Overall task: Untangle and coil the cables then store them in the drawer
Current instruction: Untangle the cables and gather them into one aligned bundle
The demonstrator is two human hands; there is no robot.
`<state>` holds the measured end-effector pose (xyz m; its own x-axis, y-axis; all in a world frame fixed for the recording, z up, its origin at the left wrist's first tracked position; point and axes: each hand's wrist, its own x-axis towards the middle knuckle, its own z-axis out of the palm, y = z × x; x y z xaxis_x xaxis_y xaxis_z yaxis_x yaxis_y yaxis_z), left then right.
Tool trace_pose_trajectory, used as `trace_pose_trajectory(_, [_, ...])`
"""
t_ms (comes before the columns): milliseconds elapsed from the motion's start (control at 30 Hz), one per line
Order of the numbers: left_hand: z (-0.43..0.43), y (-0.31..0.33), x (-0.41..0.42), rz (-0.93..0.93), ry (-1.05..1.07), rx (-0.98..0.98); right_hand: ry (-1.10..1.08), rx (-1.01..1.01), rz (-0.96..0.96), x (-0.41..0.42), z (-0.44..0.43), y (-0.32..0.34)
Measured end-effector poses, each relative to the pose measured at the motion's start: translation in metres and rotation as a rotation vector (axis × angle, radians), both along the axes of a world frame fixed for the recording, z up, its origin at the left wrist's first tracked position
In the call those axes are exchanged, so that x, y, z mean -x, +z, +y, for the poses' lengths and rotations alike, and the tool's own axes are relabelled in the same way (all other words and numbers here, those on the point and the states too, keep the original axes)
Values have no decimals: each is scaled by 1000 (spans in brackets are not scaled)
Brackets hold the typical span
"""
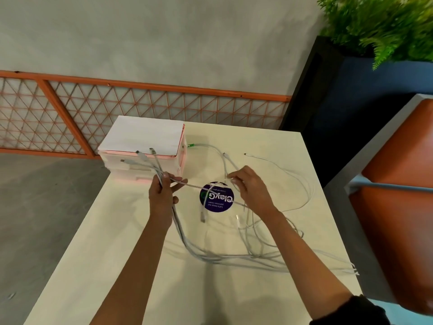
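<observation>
Worktop [112,266] first. The cables [210,256] sprawl over its right half, and some loops trail to the near right edge, so a hard tug prob. drags that slack off the side.

The drawer unit [145,141] sits at the far left corner. It looks shut, w/ nothing stored in it yet. Plug ends held in the L hand [164,195] poke up just in front of it, so a swing of that fist could knock or snag it.

The tangle is the main risk. Most of it lies slack on the worktop between and below the forearms, w/ one strand stretched across the round sticker [216,198] from hand to hand. Pulling that strand w/o finding the crossing likely cinches a knot tighter instead of freeing it.

A thin wire [269,159] at the far right lies mostly apart from the rest, so it's easy to miss or catch. A green-tipped end [191,145] lies just beside the drawer unit, and a yank could whip it about.

Hands:
- **L hand:** raised off the worktop, gripping a bunch of several cable ends w/ fingers [179,181] curled round them. If that grip loosens, the gathered ends drop back into the pile.
- **R hand [250,188]:** palm down, just right of the sticker, fingertips [232,178] pressed together and pinching a single strand that loops toward the far side.

Both forearms reach in from the near edge, apart from each other.
</observation>
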<state>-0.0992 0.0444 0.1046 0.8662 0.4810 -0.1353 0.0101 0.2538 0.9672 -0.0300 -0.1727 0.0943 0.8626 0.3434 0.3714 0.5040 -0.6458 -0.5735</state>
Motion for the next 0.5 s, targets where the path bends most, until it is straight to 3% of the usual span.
trace_pose_trajectory(267, [16, -2, 6, 2, 170, 36, -763, -508, 397, -42, -71, -17])
trace_pose_trajectory(433, [23, 0, 8, -2, 237, 92, -826, -654, 645, -51, -99, -31])
trace_pose_trajectory(500, [21, 1, 8, -13, 240, 90, -782, -521, 691, -48, -92, -30])
